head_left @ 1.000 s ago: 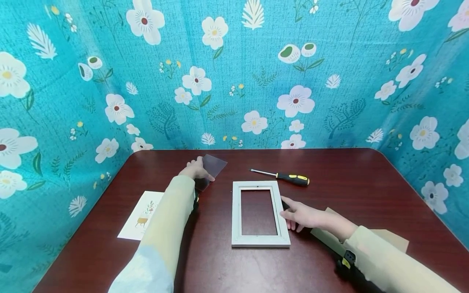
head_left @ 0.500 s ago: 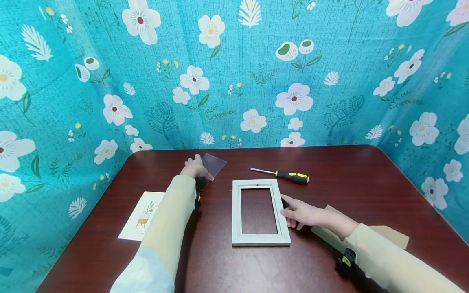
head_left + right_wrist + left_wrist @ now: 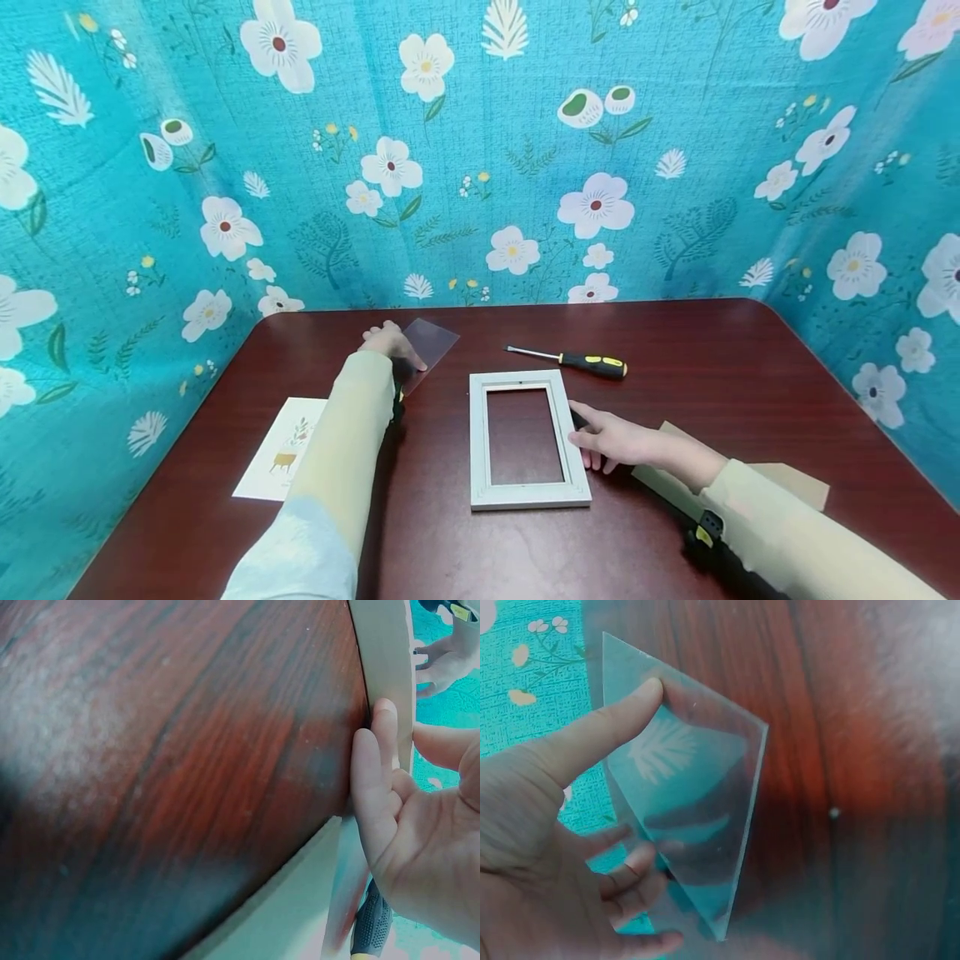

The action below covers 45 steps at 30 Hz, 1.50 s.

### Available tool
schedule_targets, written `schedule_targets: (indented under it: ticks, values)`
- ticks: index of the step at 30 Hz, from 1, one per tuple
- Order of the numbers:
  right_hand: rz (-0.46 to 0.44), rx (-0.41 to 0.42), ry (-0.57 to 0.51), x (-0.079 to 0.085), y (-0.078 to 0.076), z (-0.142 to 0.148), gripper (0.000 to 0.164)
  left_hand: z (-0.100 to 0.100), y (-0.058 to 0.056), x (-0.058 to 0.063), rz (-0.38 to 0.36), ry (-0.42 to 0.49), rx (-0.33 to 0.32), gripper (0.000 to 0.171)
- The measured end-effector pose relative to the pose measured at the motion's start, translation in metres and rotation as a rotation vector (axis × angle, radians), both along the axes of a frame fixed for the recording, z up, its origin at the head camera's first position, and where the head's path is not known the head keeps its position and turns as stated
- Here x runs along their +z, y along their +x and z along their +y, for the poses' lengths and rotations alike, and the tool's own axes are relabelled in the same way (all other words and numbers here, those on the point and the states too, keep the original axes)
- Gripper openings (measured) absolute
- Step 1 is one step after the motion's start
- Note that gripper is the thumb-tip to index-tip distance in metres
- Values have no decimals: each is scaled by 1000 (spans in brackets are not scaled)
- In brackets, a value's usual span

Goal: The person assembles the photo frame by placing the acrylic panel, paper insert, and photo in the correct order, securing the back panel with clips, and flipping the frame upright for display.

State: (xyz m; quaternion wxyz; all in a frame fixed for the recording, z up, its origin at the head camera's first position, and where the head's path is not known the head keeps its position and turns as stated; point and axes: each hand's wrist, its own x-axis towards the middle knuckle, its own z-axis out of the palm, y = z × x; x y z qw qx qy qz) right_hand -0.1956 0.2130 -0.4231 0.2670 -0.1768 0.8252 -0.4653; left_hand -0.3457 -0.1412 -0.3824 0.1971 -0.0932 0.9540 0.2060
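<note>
In the head view my left hand is at the back left, over a clear rectangular pane. The left wrist view has the thumb on the pane's face and the other fingers spread by its lower edge, gripping it. A white picture frame with a bare opening lies in the middle of the table. My right hand touches its right side, thumb against the frame's edge and fingertips along its outer side, as the right wrist view also shows.
A screwdriver with a black and yellow handle lies behind the frame. Partly under my left forearm is a white card with a plant drawing. A tan board lies beneath my right forearm. A flowered blue curtain rises behind the table.
The head view has shifted slightly. Both hands, the pane and the frame keep their places relative to one another.
</note>
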Motion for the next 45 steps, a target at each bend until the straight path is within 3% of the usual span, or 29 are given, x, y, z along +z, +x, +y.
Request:
schedule_targets:
  ticks: [5,8,12,21,23,26,28,29,30,33,35,36,37,43,45]
  values:
    - [-3,2,-3,0,1,-1,66,1,2,1,-4,-96,20,103]
    - [-1,1,-5,0,1,-1,66,-1,0,1,-10,-115,-5,103]
    - [3,3,-5,0,1,-1,66,-2,2,3,-23,-101,9,108]
    - [8,8,3,-2,-1,0,65,0,18,21,-59,39,142,109]
    - [7,10,0,-1,-1,-1,65,-1,18,23,-73,45,144,111]
    - [3,6,-6,0,0,-2,65,-5,15,21,-87,37,109,106]
    - [3,2,-7,0,0,-2,65,-10,12,18,-73,18,51,89]
    - [2,-1,-7,0,0,-2,65,-13,12,17,-87,67,82,78]
    - [1,-4,-7,0,0,-2,65,-15,11,17,-73,57,50,64]
    - [-3,-4,-5,0,-1,-3,65,-23,9,15,-26,-13,-45,32]
    - [-7,-4,-9,0,-1,-2,65,-25,7,17,-13,-50,-73,25]
    - [-11,-5,-8,0,-1,-2,65,-27,3,17,15,-117,-138,23]
    - [-12,-3,-9,0,-1,-2,65,-28,1,18,12,-113,-148,22]
    - [-3,-3,-10,0,-1,-1,65,-41,-9,20,-58,109,-159,40]
    - [-3,-3,-12,0,-1,-1,65,-46,-10,20,-59,179,-172,35]
